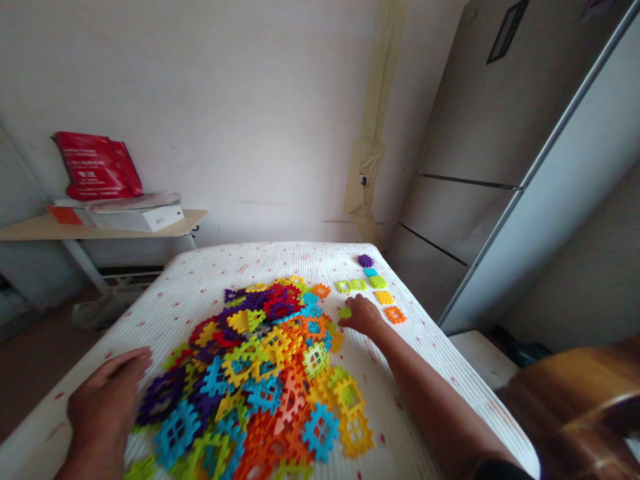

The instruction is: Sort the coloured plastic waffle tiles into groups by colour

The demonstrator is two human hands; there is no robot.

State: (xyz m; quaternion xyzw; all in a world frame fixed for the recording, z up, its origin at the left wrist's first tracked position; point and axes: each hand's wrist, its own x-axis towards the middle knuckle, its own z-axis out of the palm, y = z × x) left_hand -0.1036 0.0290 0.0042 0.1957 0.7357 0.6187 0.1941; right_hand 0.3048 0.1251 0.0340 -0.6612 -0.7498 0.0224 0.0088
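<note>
A large heap of colourful interlocking plastic building tiles [270,353] lies on the cloth-covered table. My right hand [364,315], reaching out past the heap's right side, has its fingers on a small lime-green interlocking tile [345,311]. Beyond that hand lie two joined lime-green frame tiles [351,286]. Along the table's right side are sorted tiles: purple [365,261], blue [370,272], green [378,282], yellow [383,297] and an orange frame [395,315]. To the left of the heap, my left hand [107,400] is held with fingers extended and nothing in them.
The white table [210,267] has a ribbed, red-dotted cover. A tall fridge [465,147] stands at the right, above a brown rounded piece of furniture [575,393]. On a side table [45,231] at the left are a red bag [95,167] and a white box [145,217].
</note>
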